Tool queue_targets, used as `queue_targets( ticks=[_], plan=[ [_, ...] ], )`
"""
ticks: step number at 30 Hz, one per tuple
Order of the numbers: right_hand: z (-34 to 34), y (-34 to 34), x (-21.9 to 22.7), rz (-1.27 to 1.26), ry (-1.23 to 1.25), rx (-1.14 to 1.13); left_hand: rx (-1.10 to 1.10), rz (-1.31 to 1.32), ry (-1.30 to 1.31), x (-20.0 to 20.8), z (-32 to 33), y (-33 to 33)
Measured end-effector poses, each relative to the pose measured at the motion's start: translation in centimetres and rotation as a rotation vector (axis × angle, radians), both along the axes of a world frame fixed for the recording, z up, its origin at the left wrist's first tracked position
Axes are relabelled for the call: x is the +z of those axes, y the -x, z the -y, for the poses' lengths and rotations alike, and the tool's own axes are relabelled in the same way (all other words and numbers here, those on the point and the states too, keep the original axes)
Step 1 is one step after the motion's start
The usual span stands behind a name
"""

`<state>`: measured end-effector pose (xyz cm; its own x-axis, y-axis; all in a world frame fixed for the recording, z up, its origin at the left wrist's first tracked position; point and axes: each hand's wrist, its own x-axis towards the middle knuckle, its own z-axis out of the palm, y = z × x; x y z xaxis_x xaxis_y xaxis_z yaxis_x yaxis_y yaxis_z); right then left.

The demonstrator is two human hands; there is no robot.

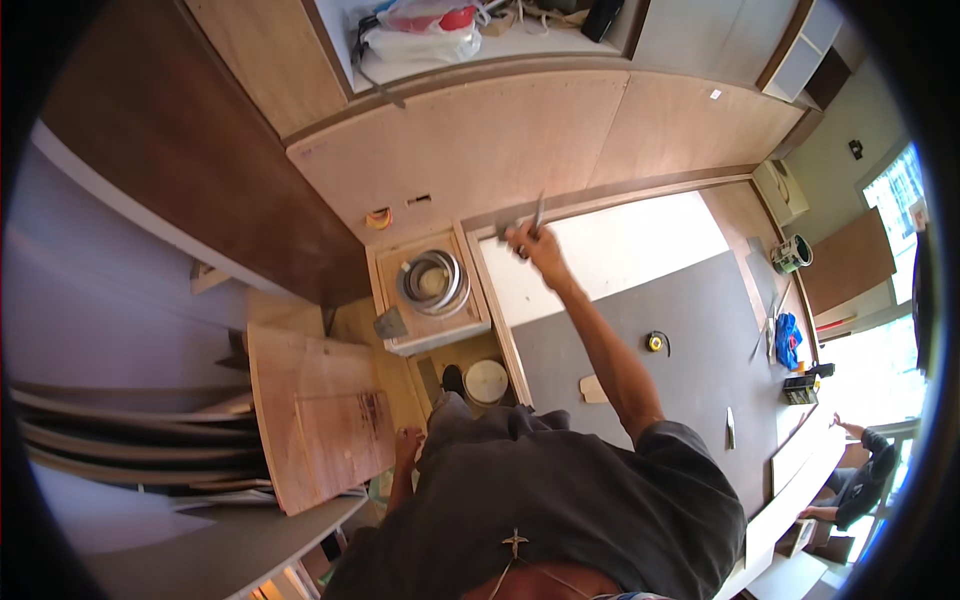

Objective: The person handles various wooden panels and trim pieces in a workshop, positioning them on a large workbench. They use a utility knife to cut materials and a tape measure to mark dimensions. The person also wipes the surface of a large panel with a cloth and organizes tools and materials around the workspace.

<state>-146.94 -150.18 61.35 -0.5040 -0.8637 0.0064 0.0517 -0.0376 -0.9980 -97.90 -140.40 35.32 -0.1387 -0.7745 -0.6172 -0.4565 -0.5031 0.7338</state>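
My right arm reaches out over the grey-and-white panel (620, 330). At its far left corner my right hand (543, 256) is closed round a slim, pointed grey tool (541, 208), whose exact kind is too blurred to tell. Against the fingers is a small dark flat patch (508, 232); whether it is held too I cannot make out. The hand is close to the plywood backboard (480, 140). My left hand (409, 442) hangs low at my side, next to an upright plywood sheet (330, 420); its fingers are too small and partly hidden to read.
Rolls of edging strip (432, 283) sit on a small cabinet at the left. On the panel lie a tape measure (656, 342) and a knife-like tool (730, 428). Tins (792, 254) line the right edge. A white bucket (486, 382) stands below; another person (868, 478) handles boards.
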Motion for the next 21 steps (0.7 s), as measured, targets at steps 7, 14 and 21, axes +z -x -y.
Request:
queue_targets(
  ticks=[7,14,21],
  plan=[
    [2.7,-10.0,-8.9,-0.178,-0.305,0.314,-0.004,-0.813,-0.267,15.1,17.3,18.3],
    [10.4,-5.8,-8.0,-0.067,-0.348,0.063,-0.149,-0.721,-0.256,14.8,26.5,22.2],
    [21.2,14.5,4.2,0.178,0.047,-0.243,0.05,-0.565,-0.432,4.4,31.6,17.4]
  ],
)
